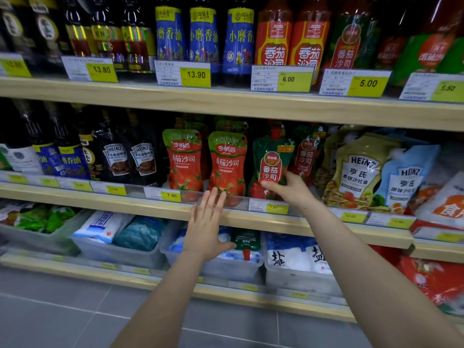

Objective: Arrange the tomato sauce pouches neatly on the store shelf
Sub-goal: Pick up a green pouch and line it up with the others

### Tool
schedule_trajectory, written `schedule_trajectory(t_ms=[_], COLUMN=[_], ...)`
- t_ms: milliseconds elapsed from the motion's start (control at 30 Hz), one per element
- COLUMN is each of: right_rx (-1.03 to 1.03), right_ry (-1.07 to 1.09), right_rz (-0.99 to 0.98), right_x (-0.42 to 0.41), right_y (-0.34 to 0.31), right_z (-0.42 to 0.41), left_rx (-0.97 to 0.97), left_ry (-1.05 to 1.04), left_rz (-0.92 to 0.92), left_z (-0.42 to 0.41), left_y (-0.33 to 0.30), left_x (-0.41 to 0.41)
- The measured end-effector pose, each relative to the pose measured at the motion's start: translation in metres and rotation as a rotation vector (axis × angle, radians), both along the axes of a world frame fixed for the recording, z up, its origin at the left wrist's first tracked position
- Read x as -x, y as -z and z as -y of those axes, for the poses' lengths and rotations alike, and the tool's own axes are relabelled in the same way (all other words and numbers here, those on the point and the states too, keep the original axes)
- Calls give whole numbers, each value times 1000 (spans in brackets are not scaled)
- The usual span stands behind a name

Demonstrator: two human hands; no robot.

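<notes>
**Squaring up the green-topped pouch, middle shelf**

Green tomato sauce pouch stands on the middle shelf, at about 1 o'clock from frame centre. Red cap up, top leaning slightly toward 1 o'clock. Your right hand has it at the lower right corner, thumb across the front face, fingers behind. Pinch looks light.

At its 9 o'clock: two red tomato sauce pouches, upright, side by side, faces forward. These read as already tidy. At its 3 o'clock: another tomato sauce pouch, set further back and partly hidden; cannot tell how it stands.

Your left hand is flat and spread, fingers together, pointing up, in front of the shelf lip below the red pair. Holding nothing. Cannot tell whether it touches the clear price rail.

How to do it well, as I judge it:
- Pivot the base, not the top. A soft pouch will likely fold if pushed high.
- Bring the left hand up to steady the neighbouring red pouch; a shove toward 9 o'clock could topple the row.
- Line the front face up with the red pair, just behind the rail.

One stray green pouch lies cap-down in the bin on the lower shelf, at 6 o'clock. Probably belongs up here.
</notes>
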State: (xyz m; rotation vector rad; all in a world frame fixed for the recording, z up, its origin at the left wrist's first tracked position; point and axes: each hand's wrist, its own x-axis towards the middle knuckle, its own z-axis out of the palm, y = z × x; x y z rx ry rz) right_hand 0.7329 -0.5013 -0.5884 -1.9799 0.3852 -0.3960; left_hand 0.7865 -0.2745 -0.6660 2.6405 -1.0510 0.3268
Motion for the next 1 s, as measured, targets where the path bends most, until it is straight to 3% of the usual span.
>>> schedule_trajectory(t_ms=[167,300,433,567,667,833,1000], right_rx=[18,186,557,850,794,705,716], right_ry=[-15,14,131,165,152,193,203], right_rz=[-13,-26,-30,-73,-19,83,124], right_x=[2,24,78,122,121,113,113], right_y=[-2,-2,11,38,49,57,64], right_z=[-1,-1,20,43,43,43,47], left_rx=[4,5,73,72,13,68,-25], left_ry=[7,21,69,290,331,154,64], left_rz=[-3,-9,25,78,58,-57,-109], left_z=[-1,-2,0,4,17,51,75], left_y=[0,-2,7,57,86,92,107], left_x=[-1,0,13,52,65,46,24])
